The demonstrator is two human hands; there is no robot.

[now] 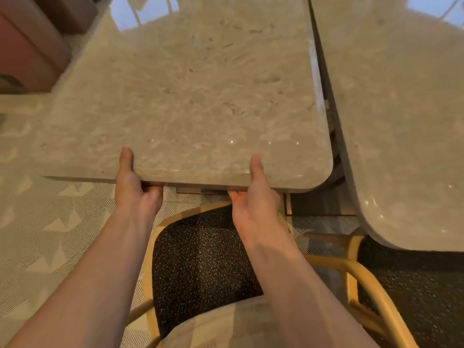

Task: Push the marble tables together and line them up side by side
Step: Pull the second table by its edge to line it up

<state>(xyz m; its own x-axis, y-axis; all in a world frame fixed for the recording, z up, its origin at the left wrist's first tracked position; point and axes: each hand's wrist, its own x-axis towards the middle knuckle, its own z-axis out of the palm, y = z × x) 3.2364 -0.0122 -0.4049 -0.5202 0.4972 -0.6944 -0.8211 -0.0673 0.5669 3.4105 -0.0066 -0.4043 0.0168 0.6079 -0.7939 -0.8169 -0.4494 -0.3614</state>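
A beige marble table fills the middle of the view, its near edge facing me. My left hand grips that near edge, thumb on top and fingers curled underneath. My right hand holds the same edge further right, near the rounded corner, in the same way. A second marble table stands to the right. A narrow dark gap runs between the two tops, wider toward me. The near edge of the right table reaches closer to me than the left one's.
A rattan chair with a black speckled seat sits under the near edge between my arms. Another such chair is at the lower right. A reddish bench or cabinet stands at the upper left. Patterned floor tiles lie on the left.
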